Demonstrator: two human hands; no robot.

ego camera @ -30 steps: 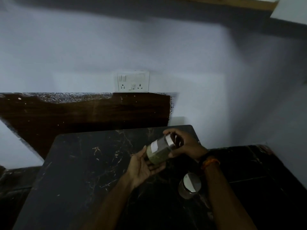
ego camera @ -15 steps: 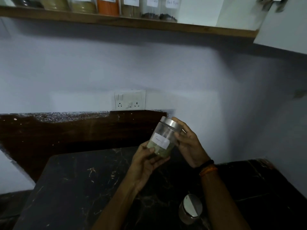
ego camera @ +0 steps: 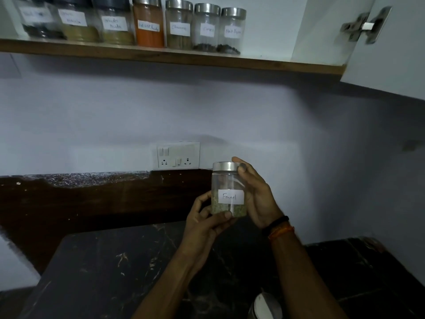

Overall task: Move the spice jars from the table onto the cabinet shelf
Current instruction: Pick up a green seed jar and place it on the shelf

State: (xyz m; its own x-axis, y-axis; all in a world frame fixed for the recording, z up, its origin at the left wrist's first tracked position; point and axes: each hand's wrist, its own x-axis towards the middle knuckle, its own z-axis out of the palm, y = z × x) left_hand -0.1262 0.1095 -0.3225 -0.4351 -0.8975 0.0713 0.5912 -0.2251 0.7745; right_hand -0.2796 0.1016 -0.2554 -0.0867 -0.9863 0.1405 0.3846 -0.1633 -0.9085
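The fennel jar (ego camera: 228, 191) stands upright in mid-air above the dark table (ego camera: 110, 268), its base cupped by the left hand (ego camera: 204, 221) at 7 o'clock, its side and lid gripped by the right hand (ego camera: 258, 196) at 3, with the shelf (ego camera: 264, 63) of labelled jars (ego camera: 179, 25) at 12.

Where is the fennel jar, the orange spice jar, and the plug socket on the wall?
fennel jar (ego camera: 230, 196): head view, on its white label, between both hands.
orange spice jar (ego camera: 148, 36): head view, on the orange powder, up on the shelf.
plug socket (ego camera: 178, 155): head view, on the white plate's middle.
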